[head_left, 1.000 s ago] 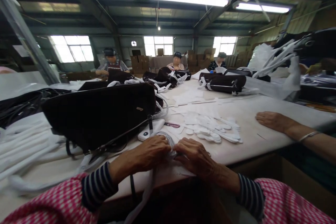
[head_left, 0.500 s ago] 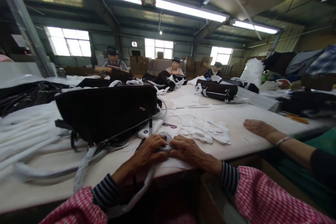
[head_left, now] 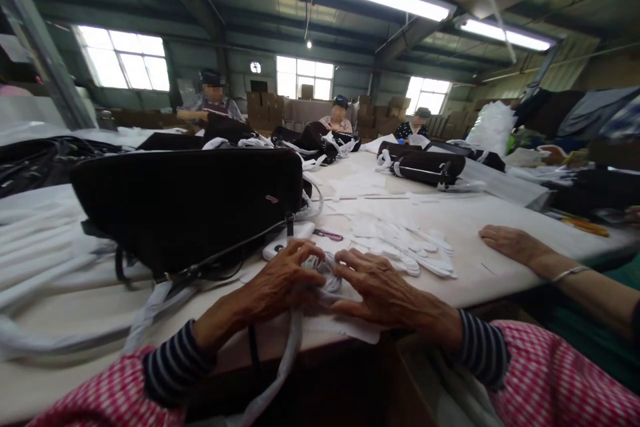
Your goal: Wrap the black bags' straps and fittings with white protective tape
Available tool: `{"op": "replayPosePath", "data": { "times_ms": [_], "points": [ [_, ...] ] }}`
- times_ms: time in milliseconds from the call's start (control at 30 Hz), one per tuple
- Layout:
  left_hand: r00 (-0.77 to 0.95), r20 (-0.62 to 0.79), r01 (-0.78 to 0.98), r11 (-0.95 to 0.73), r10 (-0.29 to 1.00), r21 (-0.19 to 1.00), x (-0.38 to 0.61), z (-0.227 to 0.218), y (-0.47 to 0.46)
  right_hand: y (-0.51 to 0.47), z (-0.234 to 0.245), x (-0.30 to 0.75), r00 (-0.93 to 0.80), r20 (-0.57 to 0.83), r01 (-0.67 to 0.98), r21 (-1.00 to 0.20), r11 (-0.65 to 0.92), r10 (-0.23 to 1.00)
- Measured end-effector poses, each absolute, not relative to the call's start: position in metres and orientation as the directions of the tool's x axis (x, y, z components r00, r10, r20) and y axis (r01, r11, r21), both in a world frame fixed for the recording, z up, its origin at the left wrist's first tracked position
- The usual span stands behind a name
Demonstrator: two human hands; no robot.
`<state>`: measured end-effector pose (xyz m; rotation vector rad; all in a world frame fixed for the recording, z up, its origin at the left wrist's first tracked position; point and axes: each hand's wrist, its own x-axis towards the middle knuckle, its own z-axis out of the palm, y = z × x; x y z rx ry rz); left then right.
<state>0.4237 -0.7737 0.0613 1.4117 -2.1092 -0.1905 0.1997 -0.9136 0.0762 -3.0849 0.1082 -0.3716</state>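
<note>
White strap bunched tight; left hand curls closed over it, right hand spread against it, grip unclear. Black bag just beside!

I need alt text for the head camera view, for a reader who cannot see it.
The left hand and right hand rest on a coiled white strap on a long white table, beside a large black bag. Another person's hand lies on the table at right, near white cloth pieces; more workers sit farther along.
</note>
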Motion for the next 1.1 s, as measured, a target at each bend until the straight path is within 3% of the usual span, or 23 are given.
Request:
{"op": "replayPosePath", "data": {
  "times_ms": [200,367,500,633,700,800,967,1100],
  "points": [
    [-0.259,0.365,-0.737,0.427,-0.894,0.524,0.435,0.048,-0.774,-0.909,0.070,0.190,0.956,0.280,-0.076,-0.044,-0.996,-0.085],
    [-0.266,0.331,-0.751,0.410,-0.906,0.518,0.435,0.052,-0.773,-0.925,0.084,0.189,0.984,0.169,-0.026,-0.118,-0.993,-0.046],
    [-0.248,0.268,-0.853,0.341,-0.931,0.395,0.421,0.064,-0.774,-0.932,0.086,0.198,0.980,0.184,-0.022,-0.276,-0.961,-0.075],
    [-0.184,0.282,-0.954,0.240,-0.942,0.179,0.393,0.067,-0.775,-0.926,0.085,0.208,0.976,0.203,-0.015,-0.305,-0.952,-0.080],
    [-0.142,0.249,-0.973,0.181,-0.958,0.142,0.384,0.066,-0.777,-0.925,0.087,0.209,0.977,0.203,-0.003,-0.306,-0.952,-0.068],
    [-0.113,0.214,-0.963,0.160,-0.970,0.217,0.386,0.063,-0.779,-0.929,0.091,0.207,0.982,0.189,0.034,-0.282,-0.959,-0.021],
    [-0.198,0.219,-0.897,0.267,-0.955,0.353,0.417,0.066,-0.780,-0.940,0.093,0.210,0.992,0.123,0.045,-0.154,-0.987,0.026],
    [-0.213,0.212,-0.901,0.275,-0.954,0.335,0.420,0.069,-0.780,-0.936,0.086,0.215,0.984,0.174,0.049,-0.119,-0.992,0.027]
  ]
}}
